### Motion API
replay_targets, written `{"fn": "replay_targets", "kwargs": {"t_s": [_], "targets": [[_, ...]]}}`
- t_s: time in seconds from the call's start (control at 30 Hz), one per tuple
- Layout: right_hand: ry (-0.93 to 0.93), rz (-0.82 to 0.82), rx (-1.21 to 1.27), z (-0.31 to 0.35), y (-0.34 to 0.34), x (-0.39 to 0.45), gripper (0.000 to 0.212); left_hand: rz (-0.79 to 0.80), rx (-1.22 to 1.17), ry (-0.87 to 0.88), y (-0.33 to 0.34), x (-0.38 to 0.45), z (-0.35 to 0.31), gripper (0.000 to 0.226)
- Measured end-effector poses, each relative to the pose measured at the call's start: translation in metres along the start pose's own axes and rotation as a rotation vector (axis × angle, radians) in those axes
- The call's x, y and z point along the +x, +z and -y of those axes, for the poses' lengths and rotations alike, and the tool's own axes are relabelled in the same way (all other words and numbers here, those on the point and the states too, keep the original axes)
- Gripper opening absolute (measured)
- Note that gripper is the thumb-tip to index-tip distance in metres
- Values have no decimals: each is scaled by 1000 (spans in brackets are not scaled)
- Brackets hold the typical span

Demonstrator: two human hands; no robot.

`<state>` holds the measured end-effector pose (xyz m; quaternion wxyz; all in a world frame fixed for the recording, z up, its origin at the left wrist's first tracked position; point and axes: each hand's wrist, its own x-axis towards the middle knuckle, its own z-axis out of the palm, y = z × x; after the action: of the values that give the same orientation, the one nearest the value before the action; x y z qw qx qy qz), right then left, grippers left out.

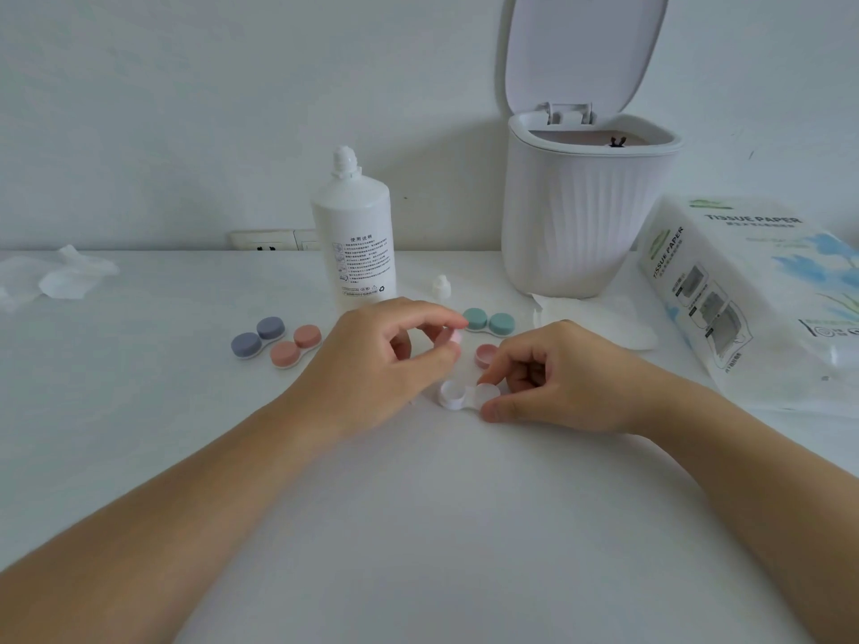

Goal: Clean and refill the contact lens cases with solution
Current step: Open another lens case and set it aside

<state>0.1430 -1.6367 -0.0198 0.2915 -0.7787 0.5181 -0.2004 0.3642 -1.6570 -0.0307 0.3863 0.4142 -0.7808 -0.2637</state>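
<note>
white tabletop (418, 527) carries an uncapped white plastic lens case (467, 395), its right well pinched by the right hand (558, 378). left hand (386, 360) fingertips hold a pink round cap (453, 339); second pink cap (485, 355) lies just behind the case, white solution bottle (355, 234) farther back.

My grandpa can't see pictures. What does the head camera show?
The left hand holds a pink cap over an open white lens case, steadied by the right hand. Behind stand a solution bottle, three closed cases and an open bin.
</note>
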Motion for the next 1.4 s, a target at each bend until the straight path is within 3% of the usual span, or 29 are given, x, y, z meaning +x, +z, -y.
{"fn": "replay_targets", "kwargs": {"t_s": [0.4, 0.73, 1.03, 1.17, 1.4], "targets": [[-50, 11, 27, -6, -2, 1, 12, -85, 274, -94, 0, -1, 5, 17], [-56, 7, 10, -8, -2, 0, 12, -2, 448, -88, -1, 0, 9, 20], [-53, 22, -15, -5, -3, 0, 12, 68, 429, -117, 0, 3, 12, 19], [-70, 23, 7, -7, -2, -1, 12, 7, 457, -109, 0, 0, 10, 23], [-77, -1, 2, -9, -3, 0, 12, 60, 167, -34, -11, -3, 0, 18]]}}
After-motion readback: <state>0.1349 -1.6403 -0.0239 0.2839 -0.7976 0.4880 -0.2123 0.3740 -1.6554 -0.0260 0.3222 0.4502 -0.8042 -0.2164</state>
